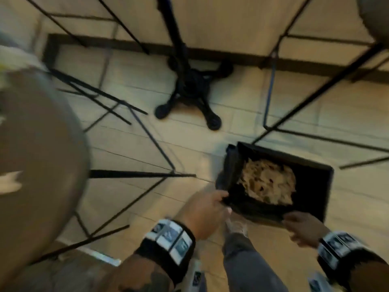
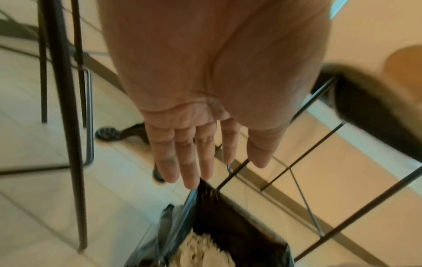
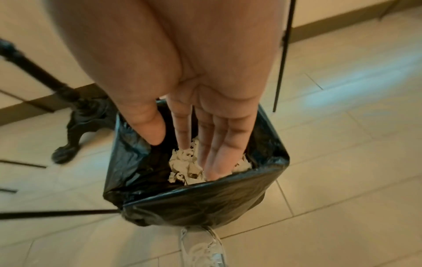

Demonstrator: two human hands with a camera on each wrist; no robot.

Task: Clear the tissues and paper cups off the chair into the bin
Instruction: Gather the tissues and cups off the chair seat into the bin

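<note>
Hovering over black-lined rectangular bin (image 1: 309, 165) holding crumpled tissues (image 1: 267, 182): left hand (image 2: 205, 108) and right hand (image 3: 205, 108), each grip spread, empty, positioned for dropping.

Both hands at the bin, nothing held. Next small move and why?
Probably lift both hands away and turn back toward the chair. The left hand and right hand are open and empty over the bin, and crumpled tissues already lie inside it; pale scraps seem to remain on the seat.
</note>
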